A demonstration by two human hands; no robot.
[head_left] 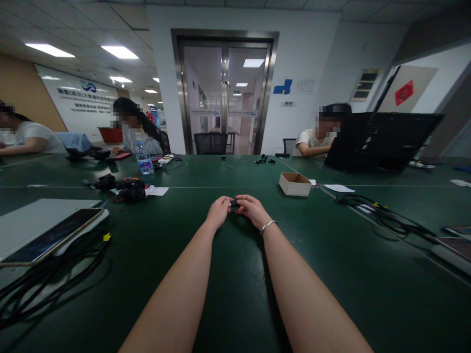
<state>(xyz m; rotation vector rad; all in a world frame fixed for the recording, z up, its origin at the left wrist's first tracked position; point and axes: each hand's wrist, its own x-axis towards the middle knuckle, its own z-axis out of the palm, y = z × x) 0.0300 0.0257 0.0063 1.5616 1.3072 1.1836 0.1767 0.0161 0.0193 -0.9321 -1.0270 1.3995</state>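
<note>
Above the green table, my left hand [220, 212] and my right hand [252, 209] meet with their fingertips close together. Between them is a small black object with a silvery end [234, 202], too small and partly hidden to name for certain. My left fingers pinch the silvery end, and the right thumb and fingers close on the black part. A silver bangle [268, 226] circles my right wrist. Both forearms stretch forward over the table.
An open cardboard box [295, 188] stands ahead to the right. Leftward are a phone [55, 233] on a laptop [22, 215], coiled black cables [73, 264], black gear [128, 189] and a water bottle [144, 159]. Cables [390, 215] and a monitor [386, 139] lie right. Several people sit around.
</note>
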